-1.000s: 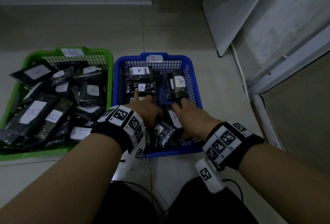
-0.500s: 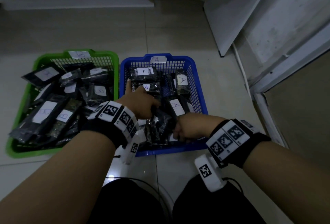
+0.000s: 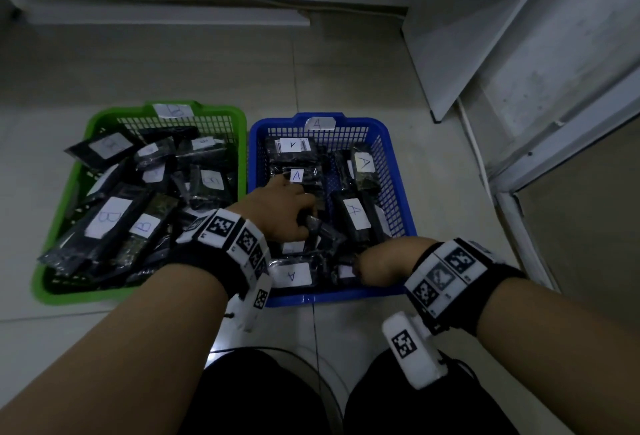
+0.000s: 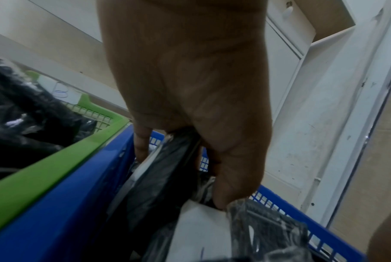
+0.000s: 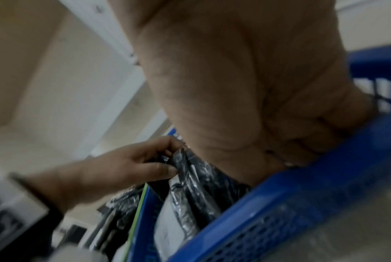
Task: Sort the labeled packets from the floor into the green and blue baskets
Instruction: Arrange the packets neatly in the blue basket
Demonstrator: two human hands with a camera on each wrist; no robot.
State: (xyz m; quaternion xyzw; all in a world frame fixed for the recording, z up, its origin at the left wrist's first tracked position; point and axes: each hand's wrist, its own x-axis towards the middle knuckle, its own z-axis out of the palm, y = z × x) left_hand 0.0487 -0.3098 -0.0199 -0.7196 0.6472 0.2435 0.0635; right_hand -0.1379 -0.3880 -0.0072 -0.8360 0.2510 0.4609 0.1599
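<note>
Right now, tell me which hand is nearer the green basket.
Left. The left hand is in the blue basket, close to the green basket; the right hand is in the blue basket's near right part.

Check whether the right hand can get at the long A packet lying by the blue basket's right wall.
Probably yes. The right hand is already inside the blue basket, the long A packet lies on top just beyond it, and nothing covers its label.

Dim room; pale tiled floor (image 3: 346, 64), white cabinet (image 3: 450, 53), scuffed wall (image 3: 561, 64).
</note>
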